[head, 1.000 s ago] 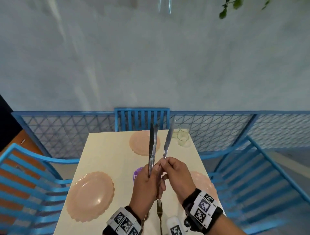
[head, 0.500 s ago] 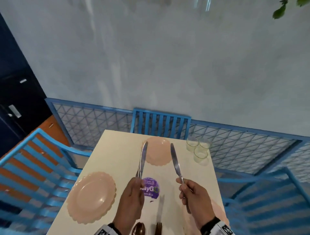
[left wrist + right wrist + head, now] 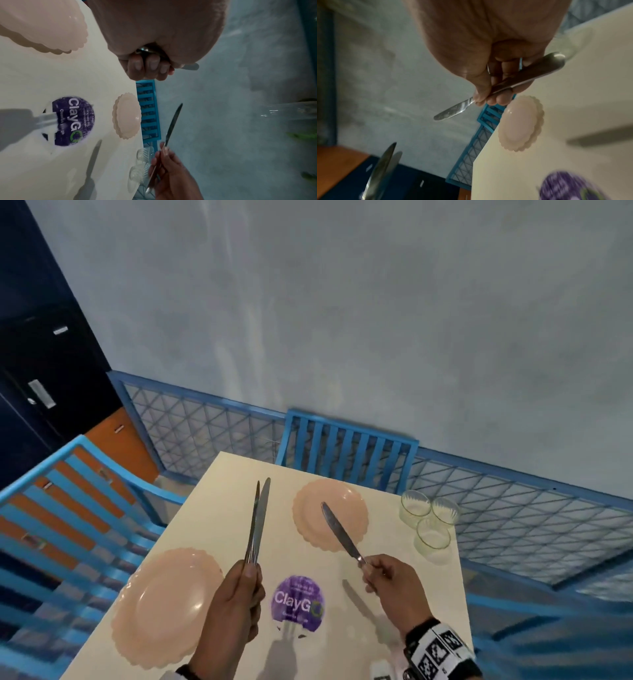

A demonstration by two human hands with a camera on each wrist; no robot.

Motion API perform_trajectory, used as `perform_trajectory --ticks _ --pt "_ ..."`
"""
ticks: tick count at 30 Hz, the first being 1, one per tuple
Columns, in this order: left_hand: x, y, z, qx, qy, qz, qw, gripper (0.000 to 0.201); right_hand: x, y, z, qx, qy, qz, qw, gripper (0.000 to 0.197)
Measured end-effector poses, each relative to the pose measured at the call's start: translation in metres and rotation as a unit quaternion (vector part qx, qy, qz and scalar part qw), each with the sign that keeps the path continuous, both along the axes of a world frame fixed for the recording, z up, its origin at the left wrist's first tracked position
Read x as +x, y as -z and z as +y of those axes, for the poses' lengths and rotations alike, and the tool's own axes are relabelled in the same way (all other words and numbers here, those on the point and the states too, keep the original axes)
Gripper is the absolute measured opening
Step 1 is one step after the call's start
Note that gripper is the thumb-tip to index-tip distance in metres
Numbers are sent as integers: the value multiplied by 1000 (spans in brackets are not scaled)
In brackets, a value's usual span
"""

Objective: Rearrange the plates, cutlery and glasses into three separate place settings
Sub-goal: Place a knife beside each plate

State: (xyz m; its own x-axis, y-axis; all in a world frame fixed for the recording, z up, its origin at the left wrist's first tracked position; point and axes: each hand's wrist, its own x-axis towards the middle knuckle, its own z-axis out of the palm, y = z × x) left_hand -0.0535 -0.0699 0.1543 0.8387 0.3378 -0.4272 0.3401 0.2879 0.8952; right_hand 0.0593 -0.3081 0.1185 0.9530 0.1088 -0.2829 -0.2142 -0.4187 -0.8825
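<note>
My left hand grips two table knives by their handles, blades together and pointing up over the cream table. A single knife is pinched at the handle by my right hand, its blade slanting up-left over the far pink plate. In the right wrist view the fingers curl round that knife's handle. A second pink scalloped plate lies at the left. Three clear glasses cluster at the far right corner.
A purple ClayGo sticker marks the table's middle. Blue slatted chairs stand at the far end and on the left. A blue mesh railing and a grey wall lie beyond. The table's right edge drops off near the glasses.
My hands have drawn apart: the right took one knife away to the right and tilted it, while the left kept two knives upright. The view swung left and down.
</note>
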Motion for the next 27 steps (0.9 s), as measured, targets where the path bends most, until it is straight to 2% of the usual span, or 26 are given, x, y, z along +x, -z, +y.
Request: perform_trajectory --ticks 3,6,8,11,13,15,17,20,27 --pt "17 12 13 4 -19 20 1000 37 40 -4 27 -91 -77 -66 991 25" --pt "38 25 25 11 -18 29 999 38 86 -12 61 -166 -132 -116 970 19" --pt "55 33 33 26 -8 18 999 37 119 -11 85 -232 -185 -151 943 11" --pt "87 48 48 67 1 -7 998 36 164 0 119 -321 -266 -190 889 10" --pt "106 59 58 88 0 -14 996 35 183 6 137 -342 -295 -198 870 12" --pt "117 69 65 101 -1 -24 995 35 187 10 141 -332 -304 -207 869 9" --pt "120 78 69 107 10 -24 994 35 172 15 126 -296 -297 -211 883 4" --pt "116 88 62 84 38 -9 996 36 126 38 67 -281 -299 -179 894 2" --pt "103 100 22 84 94 2 992 35 61 117 -88 -356 -244 -47 901 9"
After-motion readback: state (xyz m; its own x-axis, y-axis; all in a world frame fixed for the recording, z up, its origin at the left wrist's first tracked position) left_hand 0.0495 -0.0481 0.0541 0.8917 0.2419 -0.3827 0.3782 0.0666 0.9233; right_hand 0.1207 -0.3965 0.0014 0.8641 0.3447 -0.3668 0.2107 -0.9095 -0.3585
